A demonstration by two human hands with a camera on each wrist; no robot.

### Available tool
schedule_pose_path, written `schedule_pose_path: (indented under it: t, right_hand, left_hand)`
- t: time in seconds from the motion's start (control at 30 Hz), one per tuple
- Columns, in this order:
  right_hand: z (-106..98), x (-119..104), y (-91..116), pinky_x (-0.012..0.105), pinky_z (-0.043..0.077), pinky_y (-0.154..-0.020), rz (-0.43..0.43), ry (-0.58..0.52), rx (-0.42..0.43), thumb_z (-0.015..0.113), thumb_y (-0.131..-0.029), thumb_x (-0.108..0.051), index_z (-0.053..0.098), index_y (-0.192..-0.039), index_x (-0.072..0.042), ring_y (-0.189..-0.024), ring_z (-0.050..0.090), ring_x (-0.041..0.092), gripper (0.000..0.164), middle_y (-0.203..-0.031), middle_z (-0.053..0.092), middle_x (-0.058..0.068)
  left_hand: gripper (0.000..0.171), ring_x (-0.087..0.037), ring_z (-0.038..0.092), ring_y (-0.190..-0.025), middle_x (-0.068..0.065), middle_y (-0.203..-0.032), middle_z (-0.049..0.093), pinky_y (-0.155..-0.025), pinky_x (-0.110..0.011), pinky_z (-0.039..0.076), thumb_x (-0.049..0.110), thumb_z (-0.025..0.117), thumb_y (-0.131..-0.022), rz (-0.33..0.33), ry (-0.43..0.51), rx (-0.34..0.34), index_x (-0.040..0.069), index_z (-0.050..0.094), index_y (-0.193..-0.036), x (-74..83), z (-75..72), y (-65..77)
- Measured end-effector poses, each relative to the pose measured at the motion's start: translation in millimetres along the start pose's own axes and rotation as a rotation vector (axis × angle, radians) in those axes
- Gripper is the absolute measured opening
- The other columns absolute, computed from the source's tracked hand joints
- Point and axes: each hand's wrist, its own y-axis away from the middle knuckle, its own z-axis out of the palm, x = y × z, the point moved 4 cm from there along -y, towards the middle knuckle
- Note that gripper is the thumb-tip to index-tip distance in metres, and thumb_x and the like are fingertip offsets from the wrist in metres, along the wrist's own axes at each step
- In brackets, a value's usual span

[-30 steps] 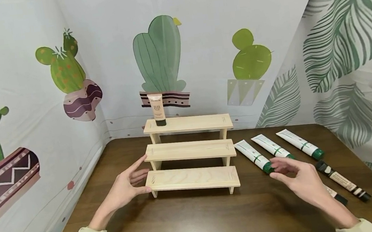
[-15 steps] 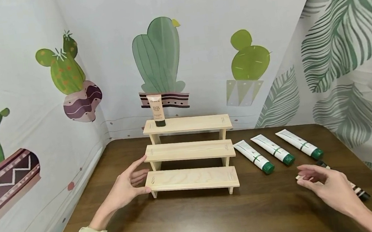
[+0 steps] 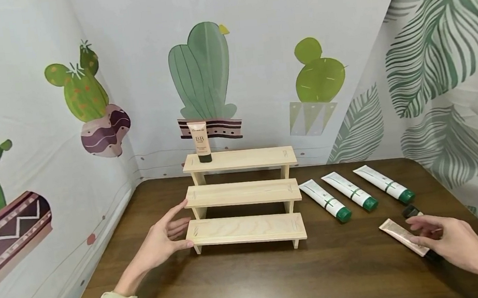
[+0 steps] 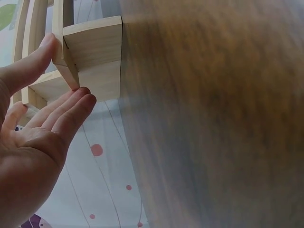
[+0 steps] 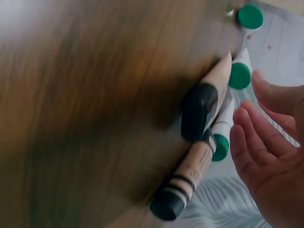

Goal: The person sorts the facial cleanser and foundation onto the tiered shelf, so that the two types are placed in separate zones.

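My left hand (image 3: 165,237) reaches to the left end of the three-step wooden stand (image 3: 247,228). Its thumb and fingertips touch the ends of the steps; the left wrist view shows these fingers (image 4: 71,114) stretched out against a board corner. On the right, my right hand (image 3: 452,240) hovers with parted fingers at a beige tube (image 3: 399,236) lying on the table, its black cap partly hidden. The right wrist view shows nothing between the fingertips. Behind this hand lies a beige, black-banded tube (image 5: 197,161), mostly covered in the head view.
A beige BB tube (image 3: 200,141) stands cap down on the top step's left end. Three white tubes with green caps lie right of the stand: a left one (image 3: 325,200), a middle one (image 3: 348,191) and a right one (image 3: 382,183). A printed cloth (image 3: 257,69) hangs behind.
My right hand has moved right and nearer, from the left green-capped tube to the beige tubes, uncovering the green-capped tubes. My left hand stays at the stand.
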Motion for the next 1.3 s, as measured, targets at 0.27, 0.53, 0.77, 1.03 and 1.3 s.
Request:
schedule_pose_path:
  t: [0.27,0.53,0.77,1.03,1.3]
  right_hand:
    - [0,16,-4,0.023,0.054,-0.057,-0.023,-0.038,-0.138,0.093,-0.077,-0.007,0.075,-0.115,0.001,-0.068,0.057,0.002,0.043,-0.095,0.073,-0.002]
    - [5,27,-4,0.022,0.04,-0.049,-0.109,-0.101,-0.179,0.091,-0.08,-0.008,0.075,-0.111,0.001,-0.067,0.055,0.002,0.037,-0.091,0.066,-0.015]
    - [7,31,-6,0.022,0.037,-0.047,-0.128,-0.108,-0.206,0.09,-0.081,-0.01,0.074,-0.11,-0.003,-0.065,0.054,0.001,0.034,-0.086,0.062,-0.016]
    - [10,33,-8,0.022,0.037,-0.047,-0.135,-0.127,-0.253,0.089,-0.083,-0.011,0.073,-0.115,0.003,-0.065,0.053,0.001,0.038,-0.088,0.062,-0.015]
    - [14,29,-12,0.022,0.041,-0.048,-0.161,-0.182,-0.304,0.087,-0.086,-0.008,0.071,-0.119,0.005,-0.067,0.055,0.002,0.038,-0.09,0.065,-0.014]
  left_hand:
    - [0.106,-0.046,0.058,-0.132,-0.039,-0.141,0.054,-0.105,-0.048,0.053,-0.013,0.088,-0.076,0.001,0.011,0.0,0.016,0.037,-0.165,-1.9,-0.6,0.3]
    - [0.105,-0.045,0.058,-0.132,-0.038,-0.142,0.054,-0.105,-0.046,0.054,-0.012,0.088,-0.077,-0.009,0.007,-0.001,0.017,0.037,-0.165,-2.9,0.4,1.1]
    - [0.106,-0.045,0.058,-0.131,-0.038,-0.142,0.054,-0.105,-0.046,0.054,-0.013,0.088,-0.077,-0.002,0.008,0.002,0.017,0.037,-0.165,-2.0,0.4,-1.4]
    - [0.106,-0.046,0.058,-0.131,-0.039,-0.142,0.054,-0.104,-0.046,0.054,-0.013,0.088,-0.077,-0.002,0.012,0.0,0.017,0.037,-0.165,-1.7,0.2,0.7]
    - [0.106,-0.045,0.058,-0.131,-0.039,-0.142,0.055,-0.105,-0.047,0.054,-0.012,0.088,-0.077,-0.005,0.016,-0.003,0.018,0.037,-0.165,-1.3,0.8,0.5]
